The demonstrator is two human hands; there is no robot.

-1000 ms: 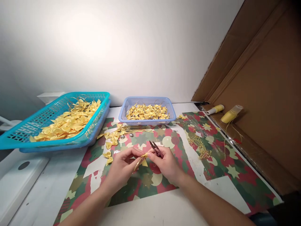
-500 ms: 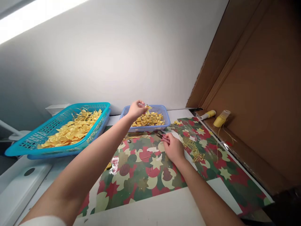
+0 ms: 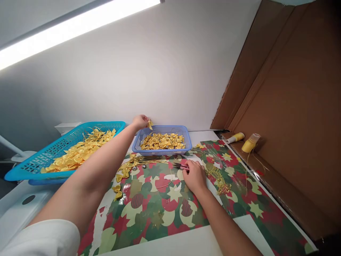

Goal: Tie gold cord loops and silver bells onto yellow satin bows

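My left hand (image 3: 140,122) is raised over the back left corner of the periwinkle basket (image 3: 161,152). Between its fingertips hangs a small yellow ribbon bow (image 3: 150,124). Many yellow bows (image 3: 163,141) fill the bottom of that basket. On the patterned sheet, my right hand (image 3: 195,175) is closed round the handles of small thread snips (image 3: 181,166), whose dark blades point left. Left of the blades lie a bundle of gold cords (image 3: 151,159) and two little silver bells (image 3: 144,166). More loose bows (image 3: 123,174) rest beside my left forearm.
A large turquoise basket (image 3: 23,170) heaped with yellow bows stands at the left. Tangled gold thread scraps (image 3: 222,183) lie right of my right hand. Two yellow thread spools (image 3: 250,143) sit by the cardboard wall (image 3: 287,106). A white wall rises behind the baskets.
My left hand has moved left with the bow, from above the periwinkle basket's middle to its back left corner. My right hand stays on the sheet with the snips. The view has tilted up slightly.
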